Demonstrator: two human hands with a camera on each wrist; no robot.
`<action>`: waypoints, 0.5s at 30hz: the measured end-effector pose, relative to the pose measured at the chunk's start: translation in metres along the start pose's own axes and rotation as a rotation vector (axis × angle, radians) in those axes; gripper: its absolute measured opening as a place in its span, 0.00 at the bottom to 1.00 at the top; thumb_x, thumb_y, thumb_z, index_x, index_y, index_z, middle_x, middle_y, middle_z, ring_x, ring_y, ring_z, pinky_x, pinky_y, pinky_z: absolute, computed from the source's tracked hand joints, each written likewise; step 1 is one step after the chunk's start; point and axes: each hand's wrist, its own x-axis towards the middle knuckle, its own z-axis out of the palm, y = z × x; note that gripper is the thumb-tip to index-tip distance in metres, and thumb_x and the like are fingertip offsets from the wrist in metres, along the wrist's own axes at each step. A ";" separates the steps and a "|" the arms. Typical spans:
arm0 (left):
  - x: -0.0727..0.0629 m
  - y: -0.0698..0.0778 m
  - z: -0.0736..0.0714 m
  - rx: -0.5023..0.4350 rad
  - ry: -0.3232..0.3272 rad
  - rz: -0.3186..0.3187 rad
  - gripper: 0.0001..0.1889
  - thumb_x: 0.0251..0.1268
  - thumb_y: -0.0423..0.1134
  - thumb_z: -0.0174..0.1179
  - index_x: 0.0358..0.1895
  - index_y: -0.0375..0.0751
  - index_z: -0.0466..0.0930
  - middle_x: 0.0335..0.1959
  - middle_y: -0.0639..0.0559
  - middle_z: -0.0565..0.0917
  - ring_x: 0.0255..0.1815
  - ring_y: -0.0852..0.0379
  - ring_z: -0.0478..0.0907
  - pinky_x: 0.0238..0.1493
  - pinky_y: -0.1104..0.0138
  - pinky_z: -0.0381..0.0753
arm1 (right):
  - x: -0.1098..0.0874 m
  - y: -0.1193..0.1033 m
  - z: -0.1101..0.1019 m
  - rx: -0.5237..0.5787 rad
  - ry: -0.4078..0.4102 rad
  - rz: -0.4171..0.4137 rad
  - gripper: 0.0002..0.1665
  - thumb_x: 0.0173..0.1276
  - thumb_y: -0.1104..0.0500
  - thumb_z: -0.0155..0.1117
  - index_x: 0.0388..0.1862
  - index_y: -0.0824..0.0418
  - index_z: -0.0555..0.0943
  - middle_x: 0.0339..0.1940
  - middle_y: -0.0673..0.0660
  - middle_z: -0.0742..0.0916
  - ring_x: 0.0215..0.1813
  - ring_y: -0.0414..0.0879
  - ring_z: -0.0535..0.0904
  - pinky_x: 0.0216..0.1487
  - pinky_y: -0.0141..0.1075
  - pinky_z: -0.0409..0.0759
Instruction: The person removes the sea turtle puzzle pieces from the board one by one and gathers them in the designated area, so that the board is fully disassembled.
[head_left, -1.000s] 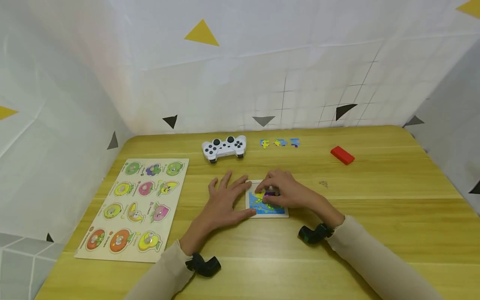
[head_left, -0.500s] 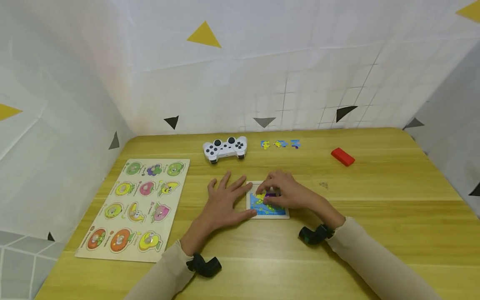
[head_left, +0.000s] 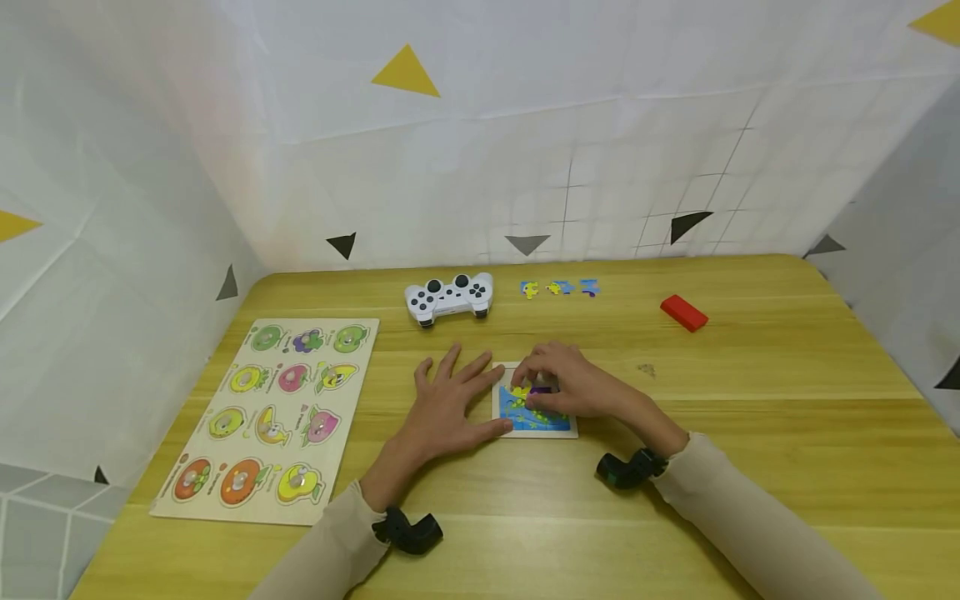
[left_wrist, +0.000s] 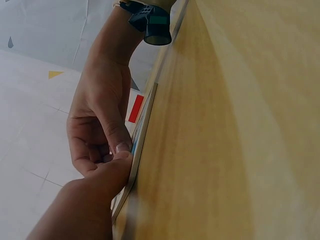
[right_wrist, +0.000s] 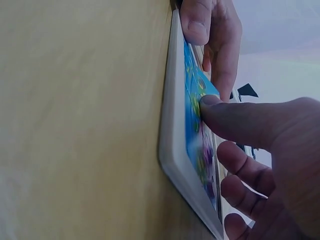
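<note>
A small jigsaw puzzle in a pale frame point(head_left: 536, 434) lies on the table between the hands, its picture blue, yellow and purple. My left hand point(head_left: 444, 408) is spread flat, with index finger and thumb touching the frame's left side. My right hand point(head_left: 564, 382) bends over the upper part of the puzzle, thumb and index finger pinching a blue and yellow puzzle piece point(right_wrist: 211, 89). In the right wrist view that piece tilts up from the picture at the thumb tip; the index finger's contact is hidden. The left wrist view shows the frame edge point(left_wrist: 141, 135) under both hands.
Behind the puzzle lie three loose puzzle pieces point(head_left: 559, 287) in a row, beside a white game controller point(head_left: 450, 297). A red block point(head_left: 684, 312) lies back right. A wooden fruit puzzle board point(head_left: 279, 417) covers the table's left side. White cloth walls point(head_left: 480, 150) surround the table.
Both hands stay nearly in place. Under the right fingertips, the blue and yellow piece has shifted slightly and tilted. The view has moved a little.
</note>
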 end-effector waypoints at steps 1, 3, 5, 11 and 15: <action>0.000 0.000 0.000 0.000 -0.002 -0.001 0.42 0.61 0.76 0.54 0.77 0.64 0.66 0.81 0.58 0.63 0.85 0.38 0.47 0.73 0.32 0.44 | 0.000 0.000 0.000 0.006 0.001 -0.001 0.12 0.66 0.57 0.73 0.48 0.49 0.86 0.42 0.50 0.84 0.47 0.46 0.75 0.53 0.43 0.65; 0.000 0.000 0.000 0.001 -0.004 -0.002 0.42 0.61 0.76 0.54 0.77 0.64 0.66 0.81 0.58 0.63 0.85 0.38 0.46 0.72 0.32 0.44 | 0.000 -0.001 0.000 0.016 0.006 -0.007 0.12 0.66 0.58 0.74 0.48 0.50 0.86 0.42 0.50 0.84 0.47 0.46 0.75 0.53 0.43 0.67; 0.000 0.000 0.000 -0.001 -0.002 -0.001 0.42 0.61 0.76 0.54 0.77 0.64 0.66 0.81 0.58 0.63 0.85 0.37 0.46 0.72 0.32 0.44 | 0.000 -0.002 0.000 0.032 0.012 -0.008 0.12 0.65 0.58 0.74 0.48 0.51 0.86 0.42 0.50 0.84 0.46 0.47 0.76 0.53 0.42 0.69; 0.000 0.000 0.000 -0.009 0.015 0.011 0.41 0.61 0.75 0.55 0.76 0.63 0.67 0.81 0.57 0.64 0.85 0.37 0.47 0.72 0.31 0.44 | 0.002 -0.005 0.003 0.106 0.001 0.013 0.13 0.64 0.58 0.76 0.45 0.53 0.83 0.41 0.50 0.85 0.45 0.46 0.77 0.51 0.41 0.74; 0.000 0.000 0.001 -0.011 0.017 0.013 0.41 0.61 0.75 0.55 0.76 0.64 0.67 0.81 0.57 0.64 0.85 0.37 0.46 0.72 0.31 0.44 | 0.003 -0.005 0.006 0.111 -0.003 0.023 0.13 0.63 0.57 0.76 0.44 0.53 0.81 0.37 0.49 0.83 0.42 0.46 0.74 0.48 0.39 0.72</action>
